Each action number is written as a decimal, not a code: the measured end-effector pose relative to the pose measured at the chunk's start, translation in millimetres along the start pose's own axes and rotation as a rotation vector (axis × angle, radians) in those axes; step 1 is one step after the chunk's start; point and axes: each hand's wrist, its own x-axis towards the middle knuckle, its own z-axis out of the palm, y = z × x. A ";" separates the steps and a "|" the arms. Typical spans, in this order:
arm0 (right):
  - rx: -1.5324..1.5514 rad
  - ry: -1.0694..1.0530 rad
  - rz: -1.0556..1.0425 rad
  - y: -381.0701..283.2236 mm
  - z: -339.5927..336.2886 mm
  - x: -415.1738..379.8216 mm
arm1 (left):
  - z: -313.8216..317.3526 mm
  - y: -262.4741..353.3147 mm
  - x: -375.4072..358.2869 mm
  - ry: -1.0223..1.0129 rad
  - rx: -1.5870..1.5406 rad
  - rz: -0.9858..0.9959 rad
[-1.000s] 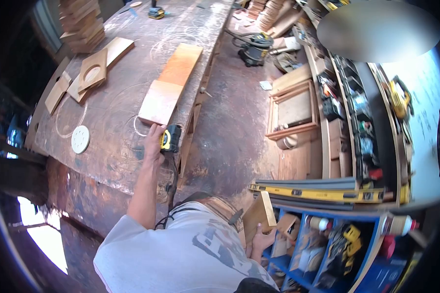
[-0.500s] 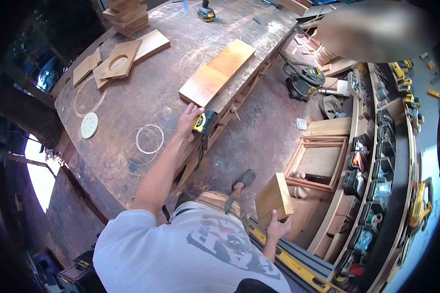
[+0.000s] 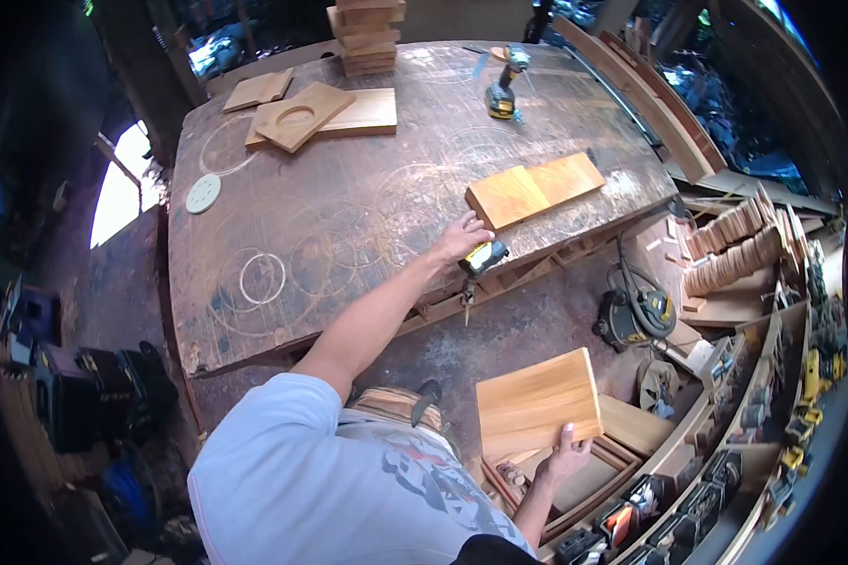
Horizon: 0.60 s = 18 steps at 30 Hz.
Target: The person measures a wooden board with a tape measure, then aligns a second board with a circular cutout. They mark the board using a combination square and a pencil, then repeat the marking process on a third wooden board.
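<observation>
The left hand (image 3: 455, 241) is gripping a tape measure (image 3: 483, 255), its fingers wrapped over the case, at the long edge of the tabletop (image 3: 349, 202). The tape measure is sitting just beside the end of the near board (image 3: 505, 198); whether it is touching cannot be told. The far board (image 3: 572, 179) is lying end to end with the near board. The right hand (image 3: 563, 461) is holding a wide board (image 3: 537, 400) tilted and off the tabletop, gripping close to a lower corner; the thumb is pressing on the face, and the other fingers are mostly hidden. A wooden frame (image 3: 625, 455) is lying beyond it, lower down. Caution: because the right hand is carrying the wide board off-centre, its weight could twist it out of the grip and onto the wooden frame. A loosening left grip could drop the tape measure over the edge onto the floor (image 3: 528, 320). A bump from the case or knuckles could push the near board out of line with the far board.
</observation>
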 end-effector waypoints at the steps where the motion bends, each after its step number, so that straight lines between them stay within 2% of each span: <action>1: 0.132 -0.028 0.121 -6.6 9.6 21.2 | -3.4 5.6 -18.1 0.010 -0.023 0.039; 2: 0.204 -0.097 0.127 -6.0 21.6 41.0 | -19.1 12.0 -39.6 0.089 0.153 0.049; 3: 0.278 -0.164 0.133 -1.5 35.1 58.2 | -42.9 12.6 -61.9 0.169 0.165 0.061; 4: 0.360 -0.226 0.228 7.1 48.3 72.0 | -68.8 12.2 -90.1 0.248 0.174 0.071; 6: 0.467 -0.341 0.417 28.0 83.4 90.2 | -119.3 21.6 -161.5 0.547 -0.023 0.101; 8: 0.537 -0.479 0.564 25.3 134.1 80.5 | -183.0 20.2 -230.3 0.905 0.034 0.116; 11: 0.648 -0.627 0.760 48.5 208.0 57.6 | -245.8 24.6 -329.7 1.281 0.065 0.132; 14: 0.644 -0.739 0.884 44.2 271.3 18.6 | -309.5 -1.6 -396.4 1.468 0.158 0.226; 18: 0.566 -0.774 0.855 47.8 336.5 -28.8 | -354.4 -4.3 -431.1 1.604 0.399 0.215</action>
